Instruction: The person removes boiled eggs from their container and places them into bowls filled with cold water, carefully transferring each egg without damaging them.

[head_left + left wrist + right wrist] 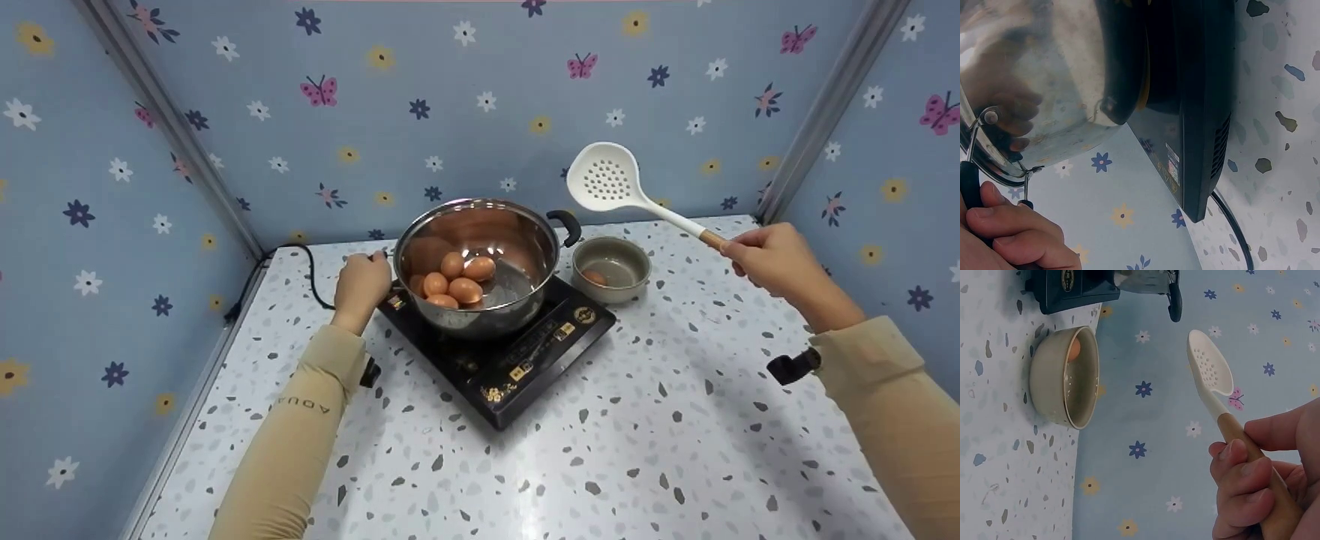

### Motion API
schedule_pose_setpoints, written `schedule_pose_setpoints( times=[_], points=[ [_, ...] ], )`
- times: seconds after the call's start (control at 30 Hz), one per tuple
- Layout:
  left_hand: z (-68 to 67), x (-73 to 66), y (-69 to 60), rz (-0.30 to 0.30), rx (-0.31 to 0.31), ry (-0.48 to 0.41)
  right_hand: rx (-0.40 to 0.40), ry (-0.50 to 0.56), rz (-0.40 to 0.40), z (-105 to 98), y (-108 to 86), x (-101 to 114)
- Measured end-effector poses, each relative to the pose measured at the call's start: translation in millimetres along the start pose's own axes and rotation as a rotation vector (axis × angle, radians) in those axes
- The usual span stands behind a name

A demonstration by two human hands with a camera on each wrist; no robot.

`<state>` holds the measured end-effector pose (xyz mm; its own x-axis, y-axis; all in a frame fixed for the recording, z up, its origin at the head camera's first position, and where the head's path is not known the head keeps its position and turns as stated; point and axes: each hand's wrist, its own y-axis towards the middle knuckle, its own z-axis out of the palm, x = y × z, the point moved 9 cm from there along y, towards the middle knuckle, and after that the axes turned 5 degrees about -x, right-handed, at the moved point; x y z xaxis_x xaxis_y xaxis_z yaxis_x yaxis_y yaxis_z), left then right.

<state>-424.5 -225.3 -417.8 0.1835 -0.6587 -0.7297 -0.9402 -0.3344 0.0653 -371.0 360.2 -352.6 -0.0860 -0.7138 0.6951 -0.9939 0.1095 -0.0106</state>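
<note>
Several brown eggs (pixel 465 290) lie in the left part of a steel pot (pixel 491 319), which stands on a black induction cooker (pixel 525 382). My left hand (pixel 362 285) grips the pot's left handle; the left wrist view shows its fingers curled round the black handle (pixel 970 183). Held by its wooden handle in my right hand (pixel 776 262) is a white slotted spoon (pixel 606 178), raised above the table with nothing in its bowl. A grey-green ceramic bowl (pixel 611 291) stands right of the pot with one egg (pixel 595 277) inside.
The speckled white table (pixel 637 450) is bounded by blue flowered panels (pixel 480 97) at the back and sides. A black power cord (pixel 311 274) runs behind my left hand. The pot's right handle (pixel 566 226) juts out towards the bowl.
</note>
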Motion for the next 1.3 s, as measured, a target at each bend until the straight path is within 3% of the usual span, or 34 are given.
schedule_pose_setpoints(
  times=[0.33, 0.73, 1.3],
  points=[
    [-1.2, -1.6, -1.1, 0.02, 0.004, -0.007, 0.006, -0.055, -0.081, 8.0, -1.2, 21.1],
    [0.2, -0.4, -1.2, 0.013, 0.021, -0.001, 0.021, -0.053, -0.096, 19.2, -3.6, 41.6],
    [-0.2, -0.3, -2.4, 0.02, 0.0, 0.019, 0.018, -0.091, -0.197, 35.6, -6.5, 71.0]
  ],
)
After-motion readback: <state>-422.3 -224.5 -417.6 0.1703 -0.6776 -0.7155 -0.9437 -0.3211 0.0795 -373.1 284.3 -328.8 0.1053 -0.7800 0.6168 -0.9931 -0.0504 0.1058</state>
